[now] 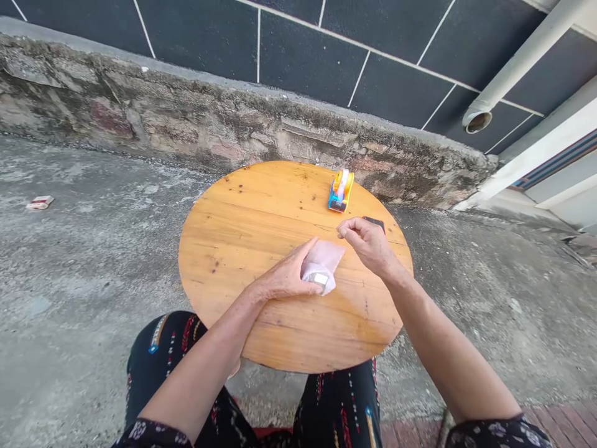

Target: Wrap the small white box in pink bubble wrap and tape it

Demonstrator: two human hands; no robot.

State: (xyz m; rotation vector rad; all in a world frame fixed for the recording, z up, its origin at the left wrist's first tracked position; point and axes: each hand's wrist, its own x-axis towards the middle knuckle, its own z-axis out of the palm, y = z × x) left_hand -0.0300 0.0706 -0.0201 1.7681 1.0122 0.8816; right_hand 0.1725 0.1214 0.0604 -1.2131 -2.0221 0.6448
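My left hand (293, 270) is wrapped round a small item in a pale pink, translucent wrapping sheet (326, 254), held low over the middle of the round wooden table. A whitish, boxy end of the item (319, 279) shows at the open side of the sheet. Up and to the right, my right hand (368, 244) is raised above the table, thumb and fingertips pinched together. Whatever may be between those fingertips is too small to make out. Beyond it stands a blue and yellow tape dispenser (339, 191) with a roll of tape.
The round wooden table (233, 218) stands in front of my knees. A dark, flat object with a reddish edge (375, 222) lies partly hidden behind my right hand. A low stone ledge (209, 130) runs behind the table. On the concrete at left lies a small crumpled packet (40, 202).
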